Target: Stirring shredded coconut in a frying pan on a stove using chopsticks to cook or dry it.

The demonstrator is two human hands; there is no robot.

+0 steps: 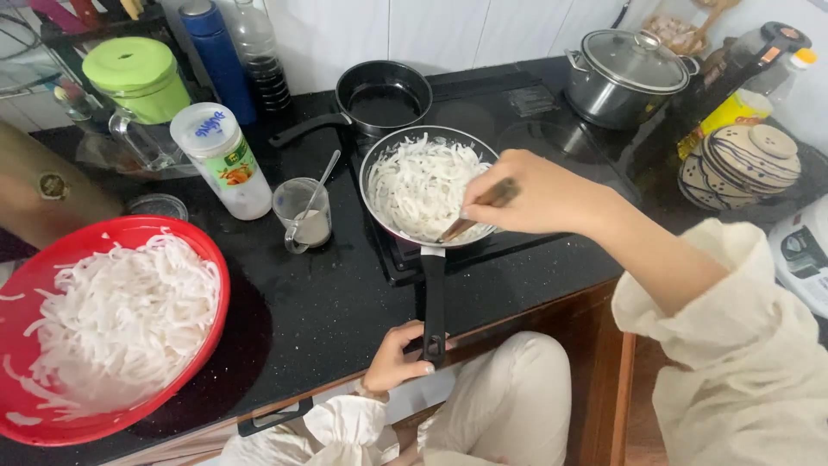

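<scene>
A frying pan (376, 164) full of white shredded strips sits on the black cooktop. My left hand (396, 359) grips the end of the pan's long black handle (432, 293) at the counter's front edge. My right hand (528, 192) is above the pan's right rim, closed on brown wooden chopsticks (473, 212) whose tips dip into the strips near the pan's front side.
A red bowl (172, 233) of the same white strips stands at the left. A glass with a spoon (304, 212), a white-lidded jar (221, 160), a green-lidded pitcher (138, 82) and bottles stand behind. An empty black pan (384, 97), a lidded steel pot (623, 76) and stacked bowls (742, 164) lie beyond.
</scene>
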